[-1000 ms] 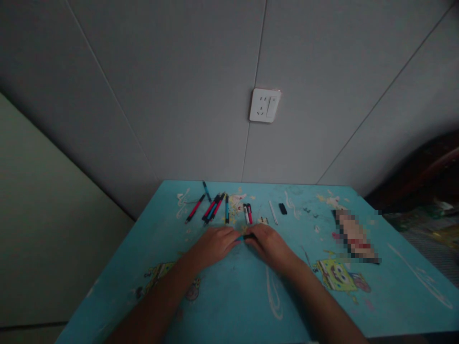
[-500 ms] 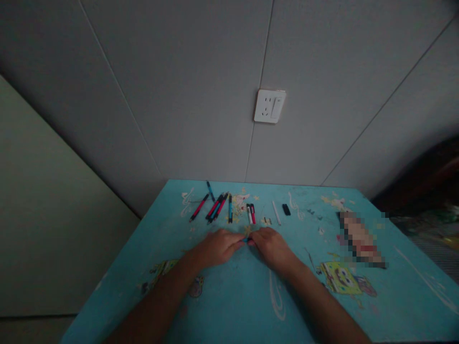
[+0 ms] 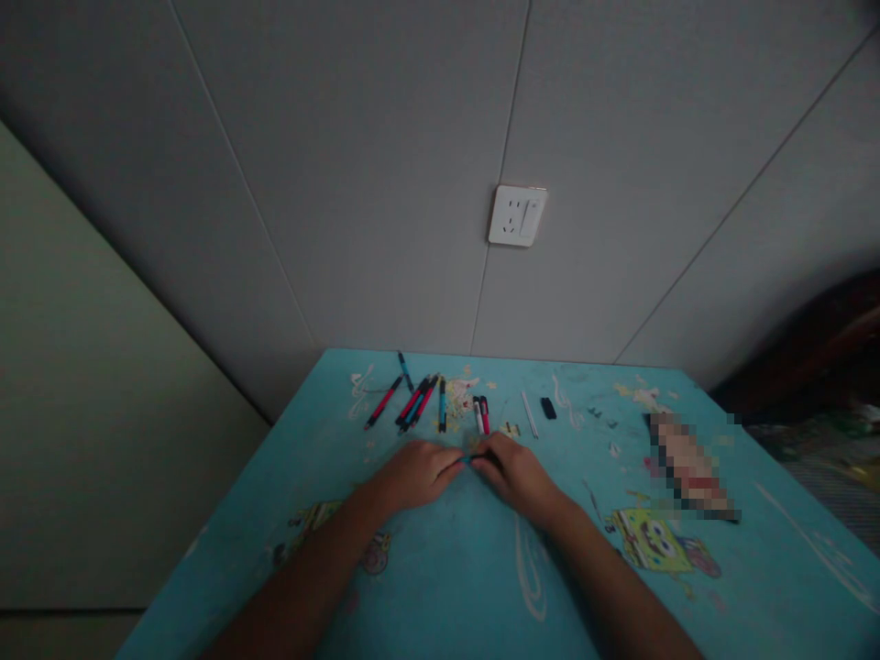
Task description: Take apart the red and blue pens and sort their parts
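Between my two hands is a slim blue-and-black pen [image 3: 468, 458], lying crosswise just above the table. My left hand [image 3: 421, 472] pinches its blue end with thumb and fingers. On the black end, my right hand [image 3: 517, 475] is closed in a similar pinch. Fingers cover most of the pen, so I cannot tell whether it is in one piece. Just beyond my right hand lie a short white piece [image 3: 478, 414] and a short red piece [image 3: 485, 414], both with dark ends. Farther left are several red and blue pens [image 3: 416, 403], some overlapping.
A thin white stick [image 3: 529, 414] and a small black object [image 3: 548, 408] lie right of centre. Toward the right side of the blue cartoon-print table [image 3: 440, 587] is a blurred-out flat item [image 3: 691, 466]. The grey wall [image 3: 385, 183] with a socket [image 3: 518, 216] stands behind.
My right hand's fingers have shifted on the pen, and more of its black part shows between my hands. The view has tilted up slightly. The objects on the table stay put.
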`<state>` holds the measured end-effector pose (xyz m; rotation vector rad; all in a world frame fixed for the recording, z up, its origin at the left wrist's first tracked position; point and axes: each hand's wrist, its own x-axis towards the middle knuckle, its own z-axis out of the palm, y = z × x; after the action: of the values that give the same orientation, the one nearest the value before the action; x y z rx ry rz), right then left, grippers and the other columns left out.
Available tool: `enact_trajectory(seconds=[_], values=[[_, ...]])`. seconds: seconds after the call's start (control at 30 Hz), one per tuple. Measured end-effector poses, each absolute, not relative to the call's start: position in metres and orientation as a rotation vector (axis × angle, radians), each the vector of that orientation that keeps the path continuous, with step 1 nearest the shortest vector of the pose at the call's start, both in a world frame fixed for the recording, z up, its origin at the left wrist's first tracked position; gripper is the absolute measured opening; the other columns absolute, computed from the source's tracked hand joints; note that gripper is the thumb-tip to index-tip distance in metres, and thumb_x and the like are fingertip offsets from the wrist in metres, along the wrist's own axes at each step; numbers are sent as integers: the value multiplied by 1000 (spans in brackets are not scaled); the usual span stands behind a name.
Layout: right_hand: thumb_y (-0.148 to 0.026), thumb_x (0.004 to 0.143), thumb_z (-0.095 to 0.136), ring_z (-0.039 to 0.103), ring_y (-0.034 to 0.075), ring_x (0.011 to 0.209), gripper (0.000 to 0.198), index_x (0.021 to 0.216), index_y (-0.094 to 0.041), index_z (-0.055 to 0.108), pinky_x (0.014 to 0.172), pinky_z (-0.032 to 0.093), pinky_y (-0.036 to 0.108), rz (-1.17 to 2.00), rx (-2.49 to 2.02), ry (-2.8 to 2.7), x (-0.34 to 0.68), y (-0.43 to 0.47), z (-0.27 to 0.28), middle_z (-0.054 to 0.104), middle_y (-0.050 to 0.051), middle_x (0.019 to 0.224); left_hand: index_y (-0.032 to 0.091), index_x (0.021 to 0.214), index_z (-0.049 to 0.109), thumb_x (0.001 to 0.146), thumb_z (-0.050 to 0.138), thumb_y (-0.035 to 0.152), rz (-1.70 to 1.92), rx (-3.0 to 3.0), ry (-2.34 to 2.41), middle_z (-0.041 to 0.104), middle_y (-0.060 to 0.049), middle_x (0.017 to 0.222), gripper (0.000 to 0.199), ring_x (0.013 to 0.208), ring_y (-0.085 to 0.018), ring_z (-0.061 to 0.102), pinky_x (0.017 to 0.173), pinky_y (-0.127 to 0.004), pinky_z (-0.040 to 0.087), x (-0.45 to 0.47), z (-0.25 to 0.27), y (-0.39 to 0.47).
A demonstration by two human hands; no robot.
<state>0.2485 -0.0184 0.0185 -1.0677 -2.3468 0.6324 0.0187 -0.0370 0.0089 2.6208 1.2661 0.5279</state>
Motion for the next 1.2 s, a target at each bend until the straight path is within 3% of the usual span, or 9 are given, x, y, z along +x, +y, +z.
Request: enact_trajectory(seconds=[0.1, 0.27, 0.37, 0.53, 0.67, 0.8, 0.93, 1.07, 1.2], values=[[-35, 90, 61, 62, 19, 89, 42, 127, -18, 49, 79, 48, 30, 734, -1054, -2256, 247, -18, 16, 64, 8, 103, 20, 94, 65, 100, 40, 35, 536, 2635, 1278, 69, -5, 77, 30, 72, -18, 66, 64, -27, 42, 18, 9, -36], [-31, 96, 50, 63, 17, 82, 19, 110, -20, 57, 77, 47, 30, 835, -1055, -2285, 244, -20, 18, 66, 4, 92, 19, 93, 64, 100, 40, 35, 531, 2649, 1286, 68, -5, 76, 30, 72, -18, 66, 65, -27, 43, 18, 7, -35], [-31, 91, 60, 62, 17, 79, 33, 121, -20, 52, 74, 48, 29, 863, -1051, -2244, 244, -20, 17, 66, 4, 95, 19, 93, 64, 100, 41, 34, 557, 2646, 1276, 67, -4, 75, 28, 72, -17, 66, 65, -26, 43, 18, 5, -34], [-28, 96, 50, 61, 18, 86, 15, 104, -20, 61, 80, 47, 30, 863, -989, -2234, 244, -16, 15, 66, 5, 94, 18, 88, 64, 100, 43, 34, 587, 2682, 1293, 67, -4, 74, 28, 70, -17, 65, 63, -26, 42, 19, 4, -34], [-31, 92, 58, 60, 17, 82, 22, 111, -20, 58, 75, 47, 29, 887, -1012, -2175, 245, -15, 14, 66, 4, 95, 18, 92, 63, 100, 43, 31, 634, 2662, 1286, 67, -3, 76, 25, 71, -17, 66, 64, -25, 43, 19, 5, -35], [-31, 97, 47, 60, 16, 79, 18, 99, -20, 61, 76, 46, 29, 904, -1002, -2184, 245, -15, 15, 65, 3, 87, 18, 93, 63, 100, 43, 32, 625, 2675, 1282, 68, -3, 78, 25, 74, -17, 67, 67, -26, 45, 20, 5, -35], [-31, 90, 60, 60, 16, 78, 26, 113, -20, 57, 72, 47, 28, 929, -991, -2138, 245, -16, 16, 66, 4, 94, 18, 98, 64, 100, 44, 31, 640, 2660, 1273, 70, -4, 82, 24, 76, -18, 68, 68, -26, 46, 20, 5, -34], [-30, 95, 51, 62, 18, 83, 19, 104, -21, 64, 79, 47, 31, 923, -982, -2157, 245, -14, 17, 68, 4, 92, 18, 98, 65, 100, 43, 32, 663, 2633, 1267, 70, -5, 82, 27, 78, -18, 69, 72, -27, 49, 19, 4, -34], [-27, 89, 59, 61, 18, 84, 16, 103, -20, 64, 79, 48, 30, 910, -1026, -2033, 246, -11, 13, 67, 4, 92, 19, 118, 62, 101, 42, 31, 700, 2596, 1259, 72, -6, 97, 29, 87, -19, 69, 80, -29, 51, 18, 2, -33]])
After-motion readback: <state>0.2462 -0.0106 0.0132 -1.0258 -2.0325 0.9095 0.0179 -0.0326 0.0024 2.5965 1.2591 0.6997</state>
